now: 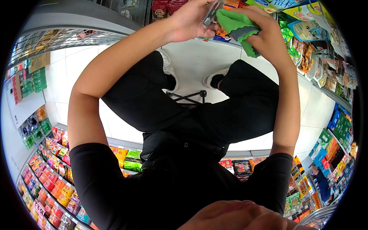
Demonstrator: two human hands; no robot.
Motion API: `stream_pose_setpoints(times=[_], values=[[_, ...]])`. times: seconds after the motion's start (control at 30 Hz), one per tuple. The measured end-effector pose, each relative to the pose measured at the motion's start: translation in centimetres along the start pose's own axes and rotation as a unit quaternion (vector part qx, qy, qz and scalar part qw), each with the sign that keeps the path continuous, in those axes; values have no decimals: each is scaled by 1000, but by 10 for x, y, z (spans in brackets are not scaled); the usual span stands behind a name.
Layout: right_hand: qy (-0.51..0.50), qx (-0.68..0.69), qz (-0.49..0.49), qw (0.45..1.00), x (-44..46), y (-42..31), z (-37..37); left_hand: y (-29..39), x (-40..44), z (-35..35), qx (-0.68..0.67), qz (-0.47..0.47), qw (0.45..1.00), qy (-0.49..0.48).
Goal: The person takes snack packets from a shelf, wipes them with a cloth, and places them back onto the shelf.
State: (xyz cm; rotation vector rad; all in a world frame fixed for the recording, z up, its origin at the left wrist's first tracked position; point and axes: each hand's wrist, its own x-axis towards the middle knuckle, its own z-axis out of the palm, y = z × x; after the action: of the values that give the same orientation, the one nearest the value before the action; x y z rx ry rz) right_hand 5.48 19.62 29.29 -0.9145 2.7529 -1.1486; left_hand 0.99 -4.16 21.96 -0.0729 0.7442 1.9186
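Observation:
At the top of the head view, my left hand (191,22) has its fingers closed around a small clear, shiny plastic piece (211,15); its exact kind does not show. My right hand (267,35) grips a green cloth (234,23) with a scalloped edge and a grey patch. The cloth hangs just right of the plastic piece; whether they touch I cannot tell. Behind both hands are shelves of packaged snacks (306,28), partly hidden by the hands and cloth.
My knees are spread above a pale tiled floor (191,63), with a folding stool frame (188,96) between my feet. A wire rack (42,42) stands at upper left. Snack shelves (51,180) lie behind me. At far right is another person (321,182).

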Motion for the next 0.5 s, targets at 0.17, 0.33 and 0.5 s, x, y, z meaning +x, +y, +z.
stream_pose_setpoints(times=[0.17,0.33,0.5], values=[[10,15,-47,999,6,-20,12,-13,2,8,-55,8,998,26],[16,-12,-57,998,6,-33,18,-24,0,14,-74,31,996,45],[56,-42,-24,997,7,-30,13,-26,3,9,-102,21,994,-19]])
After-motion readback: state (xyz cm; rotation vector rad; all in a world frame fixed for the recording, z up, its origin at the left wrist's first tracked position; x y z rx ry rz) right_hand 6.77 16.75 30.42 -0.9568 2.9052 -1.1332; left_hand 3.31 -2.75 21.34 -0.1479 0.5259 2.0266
